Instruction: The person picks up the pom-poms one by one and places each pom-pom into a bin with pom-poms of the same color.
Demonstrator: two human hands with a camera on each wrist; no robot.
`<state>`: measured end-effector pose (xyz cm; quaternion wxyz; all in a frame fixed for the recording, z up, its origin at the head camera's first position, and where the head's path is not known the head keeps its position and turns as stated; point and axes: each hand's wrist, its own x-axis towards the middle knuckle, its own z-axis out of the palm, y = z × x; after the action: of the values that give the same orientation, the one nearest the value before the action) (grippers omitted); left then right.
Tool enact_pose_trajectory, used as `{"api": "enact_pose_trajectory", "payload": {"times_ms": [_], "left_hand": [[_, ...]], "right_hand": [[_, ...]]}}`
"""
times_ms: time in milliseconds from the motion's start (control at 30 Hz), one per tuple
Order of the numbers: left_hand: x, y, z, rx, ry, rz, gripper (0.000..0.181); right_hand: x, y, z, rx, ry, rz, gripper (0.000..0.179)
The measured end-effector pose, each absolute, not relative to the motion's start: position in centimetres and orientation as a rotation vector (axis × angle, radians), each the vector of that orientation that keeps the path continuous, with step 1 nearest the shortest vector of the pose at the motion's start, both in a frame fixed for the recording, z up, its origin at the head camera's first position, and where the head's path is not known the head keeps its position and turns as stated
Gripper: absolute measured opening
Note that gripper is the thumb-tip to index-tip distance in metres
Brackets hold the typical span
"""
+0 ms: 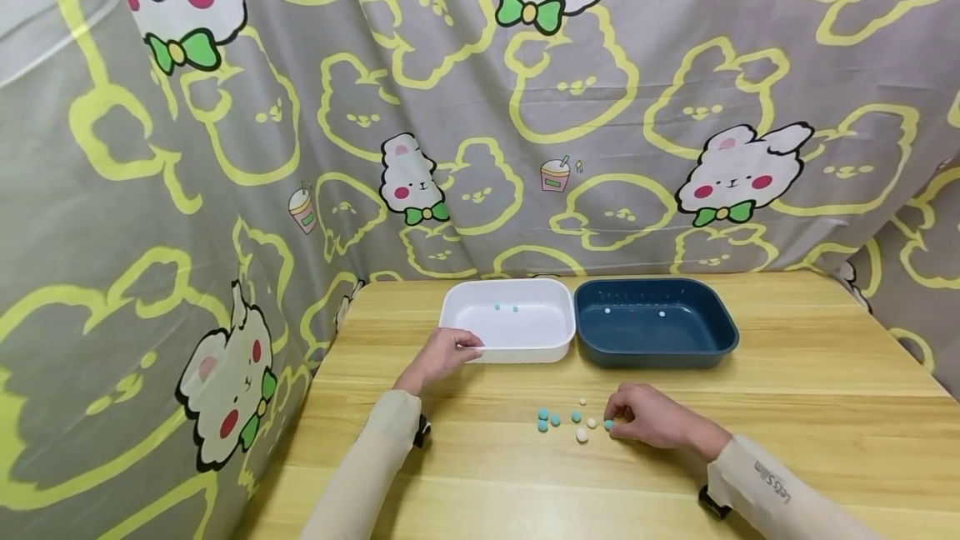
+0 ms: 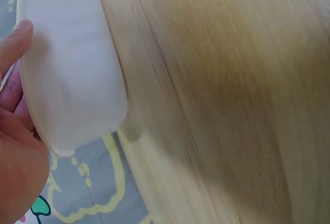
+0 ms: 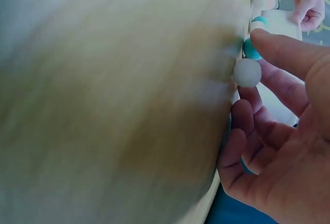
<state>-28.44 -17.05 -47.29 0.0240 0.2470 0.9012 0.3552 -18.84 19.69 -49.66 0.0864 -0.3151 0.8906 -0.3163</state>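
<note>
My left hand (image 1: 446, 352) grips the near left rim of a white plastic tub (image 1: 525, 354). In the left wrist view the thumb lies along the tub's outer wall (image 2: 72, 64), with the other fingers behind the rim. Over the table, my right hand (image 1: 652, 417) pinches a small teal ball (image 1: 608, 424) at the thumb and index fingertips. Close to those fingers in the right wrist view is a white ball (image 3: 247, 73); whether they touch it is unclear. Left of the hand lie several teal balls (image 1: 555, 420) and white balls (image 1: 582, 435).
A dark blue tub (image 1: 652, 359) stands right beside the white one, with two small white balls (image 1: 662, 314) inside. Two teal balls (image 1: 515, 309) lie in the white tub. Behind the wooden table (image 1: 480, 473) hangs a patterned curtain (image 1: 480, 107), which also runs along the left side.
</note>
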Motion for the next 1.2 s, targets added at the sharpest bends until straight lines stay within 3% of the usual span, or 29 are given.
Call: {"api": "enact_pose_trajectory", "payload": {"times_ms": [500,1200], "left_hand": [[-28.1,-17.0,-47.3,0.786,2.757,1.121,0.006],[-28.2,-17.1,-47.2,0.735,2.736,1.104,0.009]], "right_hand": [[-18.8,20.0,-49.5,-0.909,2.632,-1.007,0.006],[-20.6,20.4,-45.4,-0.851,2.766,-1.095,0.004]]}}
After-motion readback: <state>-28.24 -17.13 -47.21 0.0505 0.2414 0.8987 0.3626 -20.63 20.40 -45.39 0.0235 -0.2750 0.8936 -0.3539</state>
